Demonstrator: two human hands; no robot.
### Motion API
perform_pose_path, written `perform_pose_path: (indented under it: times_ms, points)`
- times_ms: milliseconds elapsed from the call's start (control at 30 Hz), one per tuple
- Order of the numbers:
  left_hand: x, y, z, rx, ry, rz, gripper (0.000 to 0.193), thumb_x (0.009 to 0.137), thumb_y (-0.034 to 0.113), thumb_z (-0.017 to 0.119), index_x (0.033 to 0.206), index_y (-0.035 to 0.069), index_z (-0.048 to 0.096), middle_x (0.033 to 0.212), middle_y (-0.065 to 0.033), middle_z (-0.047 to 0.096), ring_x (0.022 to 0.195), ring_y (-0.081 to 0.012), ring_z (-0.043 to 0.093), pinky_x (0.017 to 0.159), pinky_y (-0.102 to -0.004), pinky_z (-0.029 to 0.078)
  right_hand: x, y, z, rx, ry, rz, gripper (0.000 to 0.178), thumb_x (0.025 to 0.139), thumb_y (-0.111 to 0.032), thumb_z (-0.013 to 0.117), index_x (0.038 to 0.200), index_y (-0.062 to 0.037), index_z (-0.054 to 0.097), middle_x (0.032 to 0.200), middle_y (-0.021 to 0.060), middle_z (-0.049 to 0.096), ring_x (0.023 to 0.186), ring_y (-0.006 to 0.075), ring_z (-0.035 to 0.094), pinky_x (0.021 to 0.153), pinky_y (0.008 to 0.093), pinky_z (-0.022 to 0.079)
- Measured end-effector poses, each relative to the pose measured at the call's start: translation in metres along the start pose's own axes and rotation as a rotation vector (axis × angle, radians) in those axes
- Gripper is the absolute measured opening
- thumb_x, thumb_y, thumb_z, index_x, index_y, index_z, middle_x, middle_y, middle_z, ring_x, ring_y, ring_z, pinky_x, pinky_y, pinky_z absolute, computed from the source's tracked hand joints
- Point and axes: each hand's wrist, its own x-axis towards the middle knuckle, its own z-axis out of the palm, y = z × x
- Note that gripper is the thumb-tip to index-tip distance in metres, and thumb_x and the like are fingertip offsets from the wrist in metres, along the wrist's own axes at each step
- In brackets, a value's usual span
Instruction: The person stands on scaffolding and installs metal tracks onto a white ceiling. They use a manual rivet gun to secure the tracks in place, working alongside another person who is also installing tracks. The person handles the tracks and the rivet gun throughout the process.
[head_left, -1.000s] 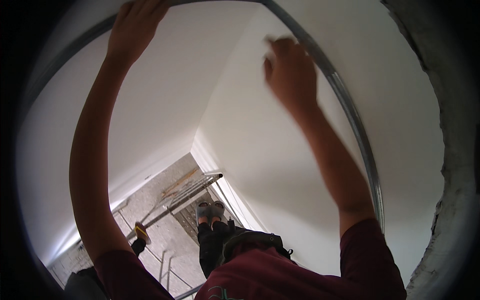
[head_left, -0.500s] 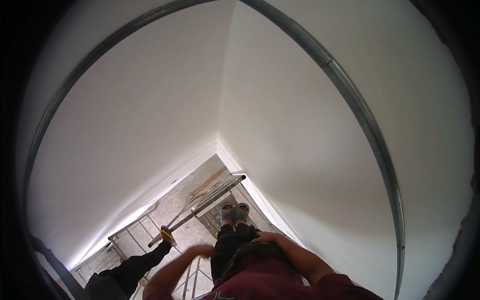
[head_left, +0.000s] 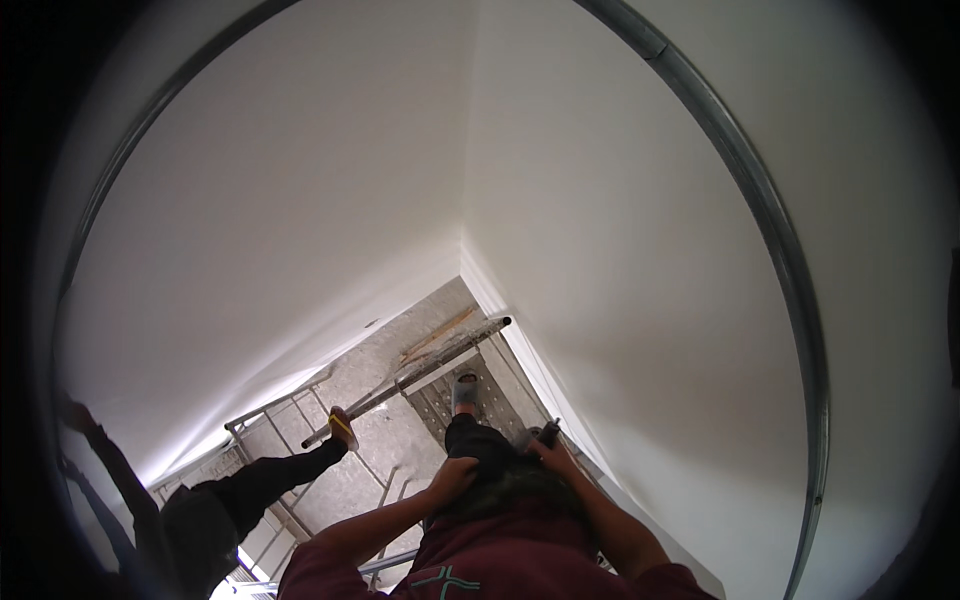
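My right hand [head_left: 552,457] is closed round a dark tool [head_left: 549,432] with a short cylindrical end, held beside my right hip; its exact kind is hard to make out. On the black trousers [head_left: 484,450] at my left thigh rests my left hand [head_left: 456,478], seemingly with fingers laid out and holding nothing; the fingertips are partly hidden. One grey clog [head_left: 465,388] of mine shows on a perforated metal scaffold plank [head_left: 493,400].
A scaffold tube [head_left: 450,352] crosses ahead of the plank. On the left, a co-worker in dark clothes [head_left: 200,520] rests a foot in a sandal [head_left: 343,428] on it. White walls meet in a corner ahead; a curved-looking metal channel [head_left: 745,160] runs along them.
My right hand has moved outward from my waist, and a dark tool now shows in it. My left hand has come onto my thigh. Only one of my feet remains visible.
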Motion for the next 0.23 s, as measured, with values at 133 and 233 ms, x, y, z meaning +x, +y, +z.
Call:
perform_pose_path:
  times_ms: [133, 233]
  points:
    - [0.014, -0.085, 0.085, 0.412, -0.124, 0.369, 0.023, 0.079, 0.015, 0.061, 0.101, 0.005, 0.062, 0.099, -0.0227, 0.061, 0.097, -0.0429, 0.059, 0.084, -0.0506, 0.047, 0.001, -0.019, -0.035, 0.04, 0.25, -0.352, 0.035, 0.089, -0.028, 0.069, 0.105, -0.0019, 0.053, 0.091, 0.0095, 0.065, 0.08, 0.021, 0.062, 0.073, 0.0359, 0.049]
    - [0.02, -0.089, 0.114, 0.608, -0.393, 0.35, 0.044, 0.078, 0.021, 0.066, 0.12, 0.011, 0.06, 0.127, -0.0233, 0.055, 0.118, -0.0439, 0.051, 0.096, -0.0502, 0.042, -0.03, -0.078, -0.065, -0.163, 0.339, -0.484, 0.039, 0.087, -0.025, 0.071, 0.107, -0.0029, 0.046, 0.086, 0.0106, 0.062, 0.077, 0.0229, 0.061, 0.072, 0.0385, 0.048]
